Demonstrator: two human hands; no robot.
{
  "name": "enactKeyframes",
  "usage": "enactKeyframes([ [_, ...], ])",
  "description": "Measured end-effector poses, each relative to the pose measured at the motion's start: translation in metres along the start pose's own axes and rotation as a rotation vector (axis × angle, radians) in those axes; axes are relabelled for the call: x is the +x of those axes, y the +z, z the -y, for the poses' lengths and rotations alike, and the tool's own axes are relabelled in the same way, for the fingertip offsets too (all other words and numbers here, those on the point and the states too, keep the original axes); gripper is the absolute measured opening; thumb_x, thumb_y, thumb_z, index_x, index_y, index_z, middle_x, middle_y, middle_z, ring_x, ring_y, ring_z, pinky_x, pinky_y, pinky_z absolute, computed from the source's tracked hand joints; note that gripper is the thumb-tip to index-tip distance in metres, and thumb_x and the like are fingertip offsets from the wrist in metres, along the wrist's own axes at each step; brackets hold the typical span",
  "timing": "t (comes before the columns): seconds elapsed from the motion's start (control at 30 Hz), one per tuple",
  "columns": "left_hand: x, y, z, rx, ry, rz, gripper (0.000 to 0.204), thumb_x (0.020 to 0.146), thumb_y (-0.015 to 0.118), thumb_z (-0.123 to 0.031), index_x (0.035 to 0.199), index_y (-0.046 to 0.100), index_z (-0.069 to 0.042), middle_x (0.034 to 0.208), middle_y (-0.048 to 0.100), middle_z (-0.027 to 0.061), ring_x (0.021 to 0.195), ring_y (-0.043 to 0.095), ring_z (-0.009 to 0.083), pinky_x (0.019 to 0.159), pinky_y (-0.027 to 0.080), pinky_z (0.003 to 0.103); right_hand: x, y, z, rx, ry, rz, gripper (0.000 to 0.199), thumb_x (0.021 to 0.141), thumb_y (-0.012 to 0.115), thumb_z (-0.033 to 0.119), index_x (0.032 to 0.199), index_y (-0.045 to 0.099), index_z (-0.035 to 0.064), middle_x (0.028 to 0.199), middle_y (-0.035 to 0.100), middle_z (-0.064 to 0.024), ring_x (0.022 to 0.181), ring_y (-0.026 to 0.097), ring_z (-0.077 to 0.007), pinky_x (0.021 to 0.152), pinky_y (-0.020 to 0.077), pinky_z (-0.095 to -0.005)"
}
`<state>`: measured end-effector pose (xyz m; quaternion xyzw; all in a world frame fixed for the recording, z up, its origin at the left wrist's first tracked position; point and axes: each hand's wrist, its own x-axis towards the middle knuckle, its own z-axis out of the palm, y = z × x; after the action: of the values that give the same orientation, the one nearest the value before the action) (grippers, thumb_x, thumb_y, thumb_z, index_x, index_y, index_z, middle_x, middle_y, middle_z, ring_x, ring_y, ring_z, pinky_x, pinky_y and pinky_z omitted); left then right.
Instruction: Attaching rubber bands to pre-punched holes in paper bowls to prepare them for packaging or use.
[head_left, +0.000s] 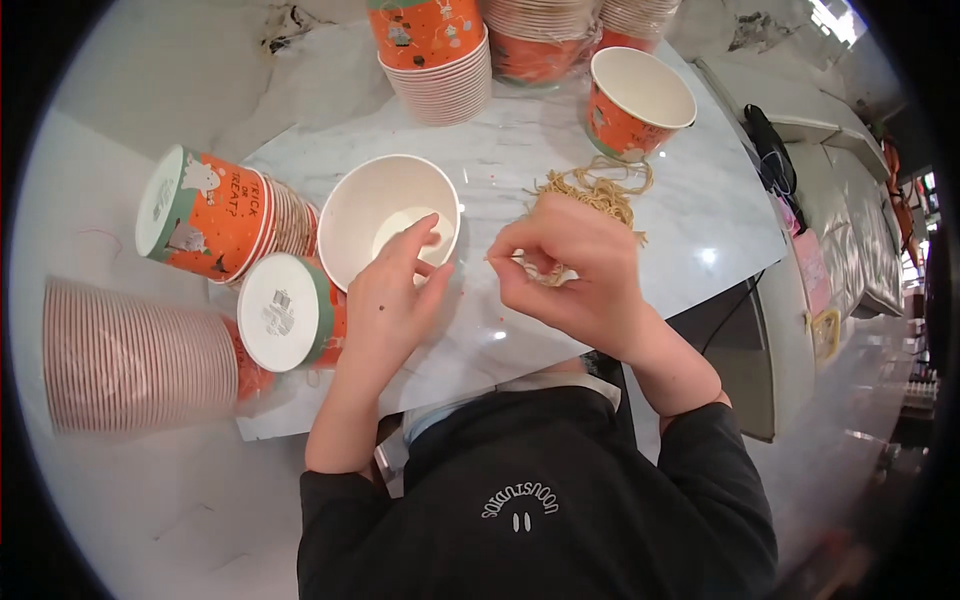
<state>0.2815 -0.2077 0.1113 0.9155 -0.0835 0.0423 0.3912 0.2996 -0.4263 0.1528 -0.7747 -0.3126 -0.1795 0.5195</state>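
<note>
A white-lined paper tub [345,215] stands mouth up before me, with a small pale bit on its right rim. Over its near right edge lies my left hand [405,285], fingers apart and reaching across the opening; whether they touch the inside I cannot tell. To the right, my right hand [575,275] is raised above the table, thumb and forefinger pinched together. Whatever sits in that pinch is too small to make out. Just beyond this hand is a loose heap of tan cords [610,195], partly hidden by it.
Another orange tub [640,100] stands upright behind the cords. Stacked tubs [435,80] line the back of the marbled table [700,210]. At left lie more orange tubs [215,215], a tub with its white base showing [280,315], and a plastic-wrapped stack [140,355].
</note>
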Motion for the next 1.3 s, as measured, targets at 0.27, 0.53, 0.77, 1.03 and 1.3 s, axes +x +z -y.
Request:
enactKeyframes([
  [0.27,0.003,-0.012,0.000,-0.588,-0.110,0.097,0.050,0.096,0.063,0.002,0.146,0.056,-0.001,0.128,0.068,0.0070,0.093,0.061,0.0055,0.078,0.054,0.021,-0.014,0.037,-0.048,0.197,0.082,0.008,0.012,0.083,0.073,-0.004,0.092,0.068,0.0020,0.087,0.066,-0.0066,0.075,0.065,-0.0162,0.068,0.0543,-0.0287],
  [0.53,0.002,-0.006,-0.008,-0.833,-0.185,0.165,0.047,0.097,0.064,0.005,0.144,0.055,0.005,0.135,0.064,0.0076,0.102,0.061,0.0063,0.093,0.055,0.026,-0.022,0.039,-0.051,0.078,0.068,-0.081,0.012,0.081,0.074,0.001,0.091,0.067,0.0033,0.089,0.067,-0.0074,0.072,0.067,-0.0225,0.065,0.0555,-0.0320],
  [0.77,-0.001,-0.007,-0.002,-0.828,-0.213,0.174,0.044,0.098,0.065,0.003,0.142,0.058,0.005,0.124,0.069,0.0055,0.099,0.063,0.0061,0.091,0.055,0.026,-0.023,0.042,-0.053,0.045,0.063,-0.084,0.010,0.083,0.074,0.007,0.090,0.067,0.0049,0.092,0.067,-0.0075,0.069,0.068,-0.0270,0.061,0.0558,-0.0360],
  [1.03,0.004,-0.008,0.006,-0.879,-0.316,0.138,0.033,0.098,0.066,0.003,0.130,0.066,0.005,0.114,0.074,0.0069,0.098,0.065,0.0076,0.091,0.054,0.024,-0.024,0.041,-0.050,-0.010,0.079,-0.033,0.010,0.082,0.075,0.000,0.091,0.072,0.0023,0.092,0.070,-0.0077,0.074,0.070,-0.0222,0.065,0.0563,-0.0316],
  [1.3,0.005,-0.001,0.013,-0.818,-0.238,0.145,0.018,0.098,0.066,0.003,0.116,0.068,0.005,0.110,0.074,0.0088,0.098,0.070,0.0110,0.087,0.055,0.024,-0.023,0.036,-0.052,0.095,0.059,0.053,0.007,0.085,0.077,0.001,0.092,0.074,0.0010,0.091,0.071,-0.0094,0.077,0.071,-0.0234,0.067,0.0573,-0.0335],
])
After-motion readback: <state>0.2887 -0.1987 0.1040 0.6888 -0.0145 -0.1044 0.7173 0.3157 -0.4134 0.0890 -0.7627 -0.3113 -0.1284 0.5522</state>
